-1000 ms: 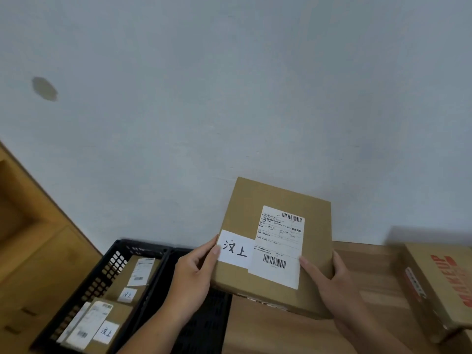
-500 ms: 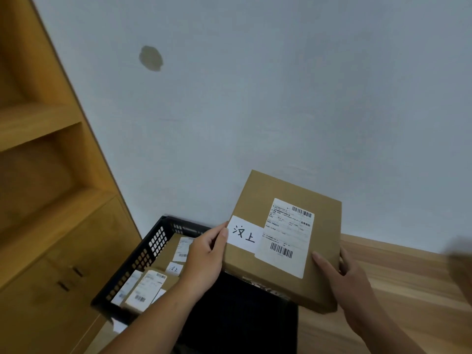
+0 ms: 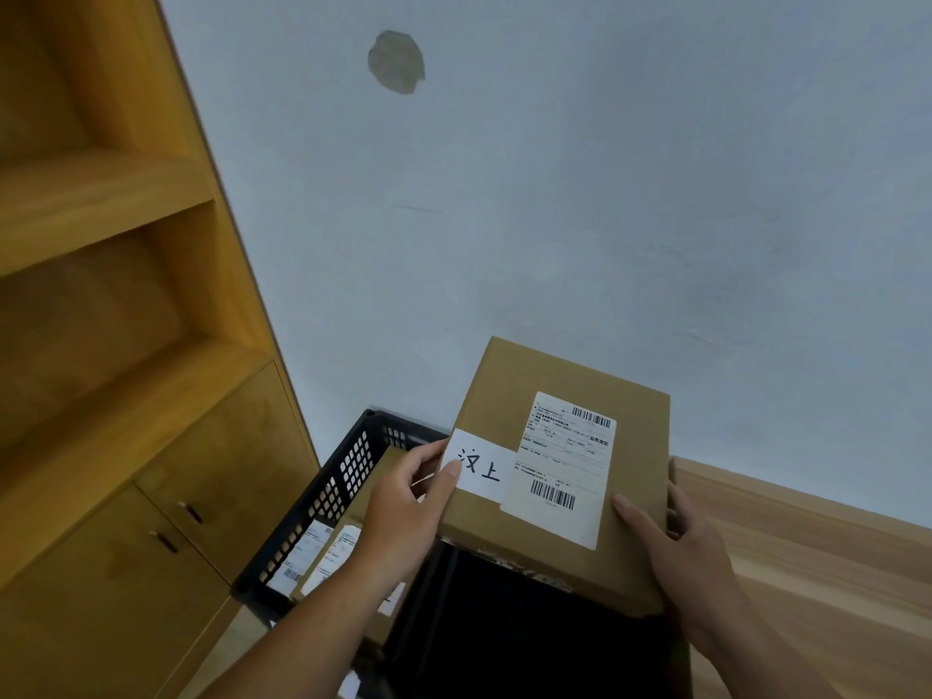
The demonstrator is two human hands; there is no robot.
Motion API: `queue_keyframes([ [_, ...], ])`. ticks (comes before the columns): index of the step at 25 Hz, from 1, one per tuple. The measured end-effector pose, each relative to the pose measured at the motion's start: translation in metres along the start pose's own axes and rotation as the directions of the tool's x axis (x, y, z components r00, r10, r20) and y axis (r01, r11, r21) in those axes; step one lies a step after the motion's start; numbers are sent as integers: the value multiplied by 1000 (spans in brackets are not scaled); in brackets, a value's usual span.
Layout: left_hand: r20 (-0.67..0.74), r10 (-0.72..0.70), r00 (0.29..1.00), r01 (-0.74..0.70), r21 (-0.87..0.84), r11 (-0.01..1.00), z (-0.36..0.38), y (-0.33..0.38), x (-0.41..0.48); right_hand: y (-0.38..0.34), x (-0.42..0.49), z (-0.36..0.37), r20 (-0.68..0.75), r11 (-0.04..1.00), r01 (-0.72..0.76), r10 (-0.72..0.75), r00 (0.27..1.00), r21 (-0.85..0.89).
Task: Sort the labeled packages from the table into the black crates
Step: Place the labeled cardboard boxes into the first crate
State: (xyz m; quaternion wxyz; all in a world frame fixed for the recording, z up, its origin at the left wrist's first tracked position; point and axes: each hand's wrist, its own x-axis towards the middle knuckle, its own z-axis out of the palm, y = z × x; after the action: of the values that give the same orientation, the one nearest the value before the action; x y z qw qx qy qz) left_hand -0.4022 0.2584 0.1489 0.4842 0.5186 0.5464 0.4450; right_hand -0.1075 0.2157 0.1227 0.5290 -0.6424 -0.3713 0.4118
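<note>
Mid-carry: left hand [image 3: 403, 517] pinched box [image 3: 497, 396] at 9 o'clock, right hand [image 3: 686, 552] gripped its 4 o'clock corner. Next likely needed lowering into black crate [image 3: 323, 502].

Brown package [image 3: 514, 396] (white labels), black crate [image 3: 323, 502]

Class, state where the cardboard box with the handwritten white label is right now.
In the head view the cardboard box is lower centre-right, gripped by the left hand and right hand above the nearer black crate, right of the crate holding packages.
</note>
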Motion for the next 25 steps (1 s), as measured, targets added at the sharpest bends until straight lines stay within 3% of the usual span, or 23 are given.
queue_keyframes([
  [11, -174, -81, 981, 108, 153, 982, -154, -23, 130, -12, 103, 213, 207, 998, -57, 57, 977, -7],
  [16, -122, -125, 985, 143, 148, 979, -200, -55, 196, -16, 129, 278, 162, 996, -62, 73, 984, -69],
  [25, 71, -235, 969, 225, 126, 966, -255, -125, 301, 11, 145, 358, -23, 960, -199, 198, 980, -196],
])
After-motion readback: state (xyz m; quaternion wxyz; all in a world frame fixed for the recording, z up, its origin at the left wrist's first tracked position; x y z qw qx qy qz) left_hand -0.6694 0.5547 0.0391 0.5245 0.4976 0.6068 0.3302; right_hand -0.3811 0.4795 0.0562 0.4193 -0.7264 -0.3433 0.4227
